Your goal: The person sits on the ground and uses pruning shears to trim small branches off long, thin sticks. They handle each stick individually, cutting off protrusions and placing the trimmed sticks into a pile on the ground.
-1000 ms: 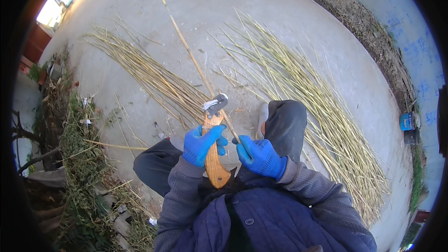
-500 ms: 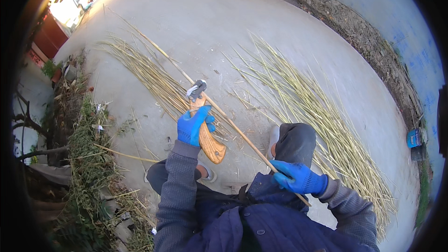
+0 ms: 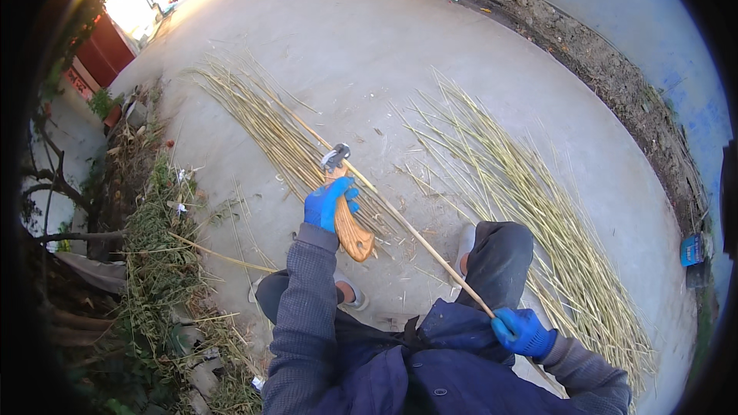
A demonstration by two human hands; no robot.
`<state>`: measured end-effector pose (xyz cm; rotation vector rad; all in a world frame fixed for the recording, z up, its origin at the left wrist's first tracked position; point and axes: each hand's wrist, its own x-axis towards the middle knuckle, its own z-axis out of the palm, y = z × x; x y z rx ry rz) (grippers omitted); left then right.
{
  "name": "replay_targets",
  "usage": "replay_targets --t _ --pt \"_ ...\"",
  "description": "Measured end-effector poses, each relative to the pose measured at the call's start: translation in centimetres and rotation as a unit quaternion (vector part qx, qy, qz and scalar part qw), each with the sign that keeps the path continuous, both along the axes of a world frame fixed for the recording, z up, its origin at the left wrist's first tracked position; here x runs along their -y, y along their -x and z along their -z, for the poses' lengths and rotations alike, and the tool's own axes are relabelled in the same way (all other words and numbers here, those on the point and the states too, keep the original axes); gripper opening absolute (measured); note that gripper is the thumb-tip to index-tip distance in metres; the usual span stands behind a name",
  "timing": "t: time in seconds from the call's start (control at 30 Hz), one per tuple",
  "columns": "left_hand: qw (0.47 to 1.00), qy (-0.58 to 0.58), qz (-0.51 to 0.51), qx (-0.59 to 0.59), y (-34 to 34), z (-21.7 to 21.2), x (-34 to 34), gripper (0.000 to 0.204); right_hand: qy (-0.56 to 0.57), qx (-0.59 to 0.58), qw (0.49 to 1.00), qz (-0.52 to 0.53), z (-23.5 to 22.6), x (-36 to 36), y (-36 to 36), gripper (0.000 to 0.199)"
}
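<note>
My left hand, in a blue glove, is closed around the curved wooden handle of a tool with a small metal head. A long, thin tan stalk runs slantwise against or through that head; the exact contact is too small to tell. Down at the right, my right hand, gloved in blue too, grips the stalk over my right thigh. The stalk's near end passes beyond this hand toward my lap. Its far end lies above a bundle of similar stalks on the ground.
A larger pile of greenish-yellow stalks spreads along my right side on the concrete. Dry weeds and branches line the left. A blue bucket stands by the wall at far right. Scraps litter the ground before my feet.
My right hand has moved right and down, drawing the stalk along past the tool's head. My left hand stays on the handle. The whole view has shifted slightly.
</note>
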<state>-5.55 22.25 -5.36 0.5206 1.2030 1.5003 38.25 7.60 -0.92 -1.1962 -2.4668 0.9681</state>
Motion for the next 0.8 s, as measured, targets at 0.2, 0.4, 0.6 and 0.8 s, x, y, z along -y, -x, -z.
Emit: replay_targets --t 0.2,0.4,0.6,0.8 --pt "0.999 0.030 0.010 -0.011 -0.6 0.3 -0.6 0.037 0.231 -0.048 0.969 0.071 -1.4 0.9 -0.4 0.032" --pt "0.995 0.068 0.069 0.029 -6.9 1.6 3.4 0.036 0.351 -0.067 0.933 0.037 -0.9 -8.6 9.2 0.042" --pt "0.988 0.103 0.100 0.053 -8.1 2.8 5.4 0.037 0.326 -0.088 0.937 0.085 1.7 -12.4 15.4 0.034" --pt "0.995 0.060 -0.077 0.011 3.4 2.4 3.1 0.037 0.071 -0.078 0.994 -0.023 1.3 -3.6 6.3 0.017"
